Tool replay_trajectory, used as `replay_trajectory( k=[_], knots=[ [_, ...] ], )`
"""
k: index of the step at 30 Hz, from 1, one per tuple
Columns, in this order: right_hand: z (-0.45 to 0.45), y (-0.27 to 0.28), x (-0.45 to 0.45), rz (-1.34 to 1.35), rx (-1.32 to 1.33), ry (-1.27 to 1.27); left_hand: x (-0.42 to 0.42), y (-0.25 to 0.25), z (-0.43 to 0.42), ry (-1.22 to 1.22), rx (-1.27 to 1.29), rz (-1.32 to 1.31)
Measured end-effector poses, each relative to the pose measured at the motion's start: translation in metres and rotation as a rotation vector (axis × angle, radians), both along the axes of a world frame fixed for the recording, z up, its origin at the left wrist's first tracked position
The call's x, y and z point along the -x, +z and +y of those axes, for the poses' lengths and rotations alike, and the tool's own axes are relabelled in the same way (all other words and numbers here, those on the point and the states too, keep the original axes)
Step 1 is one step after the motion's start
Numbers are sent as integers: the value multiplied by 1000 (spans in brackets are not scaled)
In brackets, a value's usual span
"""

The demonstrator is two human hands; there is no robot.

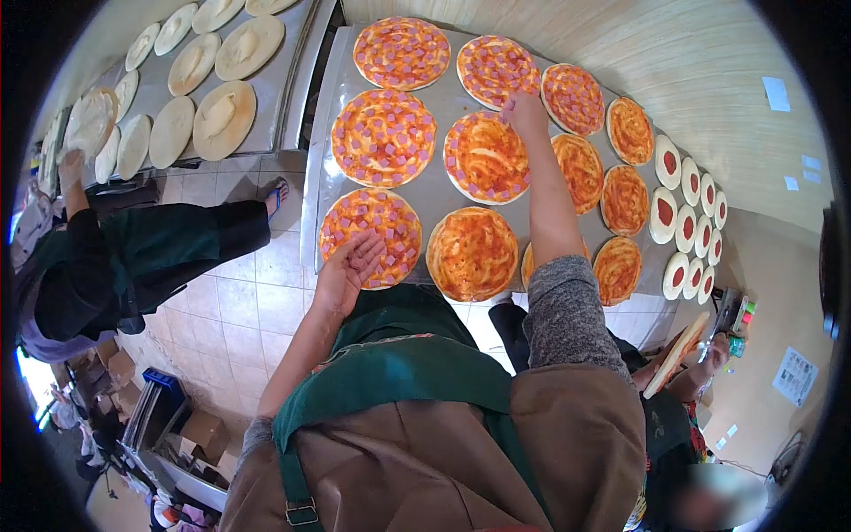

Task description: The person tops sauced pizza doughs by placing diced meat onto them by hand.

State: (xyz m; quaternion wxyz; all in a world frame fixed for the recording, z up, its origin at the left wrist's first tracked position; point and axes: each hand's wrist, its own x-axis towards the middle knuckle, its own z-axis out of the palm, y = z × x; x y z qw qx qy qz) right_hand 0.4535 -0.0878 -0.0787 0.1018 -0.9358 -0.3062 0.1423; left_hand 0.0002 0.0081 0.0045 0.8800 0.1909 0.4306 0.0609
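My left hand (355,266) is palm up with its fingers apart, over the lower edge of a pizza topped with sauce and pink cubes (372,222). No item shows on that palm. My right hand (523,108) reaches over the upper right part of a sauced pizza (483,160), which has pink cubes around its edge. Its fingers are pressed together, and what they hold is too small to make out. Below that pizza lies one with sauce only (472,254). Other pizzas with pink cubes (402,53) lie at the top of the metal table (425,188).
Sauce-only pizzas (624,200) and small dough rounds with red centres (663,215) cover the table's right part. A co-worker (151,257) stands left by a table of plain dough rounds (224,121). Another person (678,399) holds a pizza base (677,355) at lower right.
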Motion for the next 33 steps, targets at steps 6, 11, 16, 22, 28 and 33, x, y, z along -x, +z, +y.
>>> replay_trajectory(
  k=[6,11,16,22,28,33],
  knots=[
    [18,13,17,-119,7,69,-1,-2,-1,-23,-18,10],
    [11,27,26,-26,-97,40,-3,1,-3,-10,-12,12],
    [-40,8,43,627,-535,-152,0,5,0,4,-11,-34],
    [-59,32,126,493,-457,-125,5,1,1,14,-3,-69],
    [-65,-15,134,296,-335,-104,-1,7,-2,-17,-3,-101],
    [-54,15,151,60,-185,-87,-17,17,-10,-24,59,-248]
  ],
)
